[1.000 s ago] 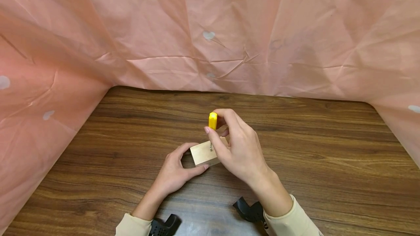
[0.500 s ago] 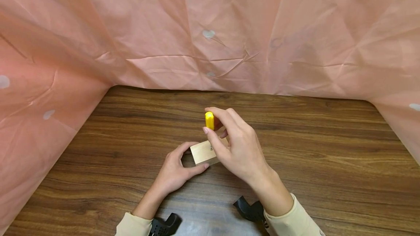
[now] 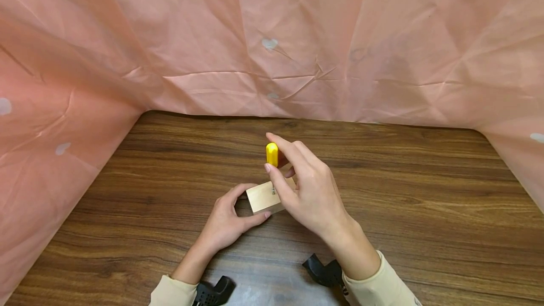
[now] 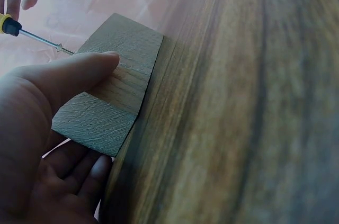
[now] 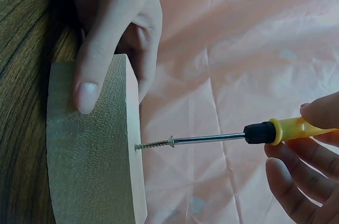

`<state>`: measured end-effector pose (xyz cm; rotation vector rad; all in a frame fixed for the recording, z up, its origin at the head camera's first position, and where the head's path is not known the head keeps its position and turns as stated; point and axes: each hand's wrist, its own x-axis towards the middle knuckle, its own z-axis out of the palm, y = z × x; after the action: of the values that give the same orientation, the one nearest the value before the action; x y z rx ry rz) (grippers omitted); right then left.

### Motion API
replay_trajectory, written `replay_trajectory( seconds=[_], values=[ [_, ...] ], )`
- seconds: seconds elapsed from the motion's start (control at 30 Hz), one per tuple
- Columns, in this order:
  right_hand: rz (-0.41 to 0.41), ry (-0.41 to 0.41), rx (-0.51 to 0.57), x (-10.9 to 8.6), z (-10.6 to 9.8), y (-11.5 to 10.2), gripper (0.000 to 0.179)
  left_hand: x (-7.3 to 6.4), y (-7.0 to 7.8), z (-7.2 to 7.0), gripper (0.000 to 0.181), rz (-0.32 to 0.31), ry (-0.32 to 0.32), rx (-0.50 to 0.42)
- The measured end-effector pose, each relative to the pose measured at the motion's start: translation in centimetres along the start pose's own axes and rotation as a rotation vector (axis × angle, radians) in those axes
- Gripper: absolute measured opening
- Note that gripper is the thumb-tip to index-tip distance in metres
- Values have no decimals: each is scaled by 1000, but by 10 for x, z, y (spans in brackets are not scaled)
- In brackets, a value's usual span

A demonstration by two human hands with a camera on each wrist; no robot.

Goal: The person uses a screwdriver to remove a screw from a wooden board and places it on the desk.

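Note:
My left hand grips the left end of a pale wooden block, thumb on the near side and fingers on the far side. The block rests on the table. A screw stands in the block's top face, most of its thread showing. On its head sits the tip of a screwdriver with a yellow handle and black collar. My right hand holds the handle between thumb and fingers, with the index finger stretched past it. In the left wrist view, the left thumb lies across the block's side.
The wood-grain table spreads around both hands. A pink sheet with pale hearts walls off the back and sides. Black wrist mounts stick out at both cuffs.
The screwdriver handle has shifted slightly left and up in the head view. My right index finger has straightened and moved away from the handle's end. The left hand and block stay put.

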<state>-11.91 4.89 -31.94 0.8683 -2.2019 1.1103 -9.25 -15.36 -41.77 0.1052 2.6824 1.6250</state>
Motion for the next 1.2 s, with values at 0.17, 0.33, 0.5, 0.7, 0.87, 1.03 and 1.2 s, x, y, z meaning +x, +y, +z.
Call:
replay_trajectory(
  seconds=[0.17, 0.33, 0.5, 0.7, 0.87, 1.03, 1.2],
  values=[
    [16, -4, 2, 0, -1, 0, 55, 0, 0, 0, 54, 2, 0, -5],
    [37, -2, 22, 0, -1, -1, 54, 0, 1, 0, 54, 3, 3, -4],
    [31, 6, 39, 0, 0, 0, 40, 0, 1, 0, 55, 3, 6, 2],
    [31, 9, 34, 0, -1, -1, 41, 0, 1, 0, 54, -1, 3, 1],
    [48, 8, 41, 0, -1, -1, 40, 0, 1, 0, 53, -6, 1, -2],
    [65, 13, 45, 0, -1, 0, 35, 0, 1, 0, 54, -7, 2, -3],
    [46, 19, 25, 0, 0, -1, 28, 0, 1, 0, 54, -4, 3, 1]
  ],
)
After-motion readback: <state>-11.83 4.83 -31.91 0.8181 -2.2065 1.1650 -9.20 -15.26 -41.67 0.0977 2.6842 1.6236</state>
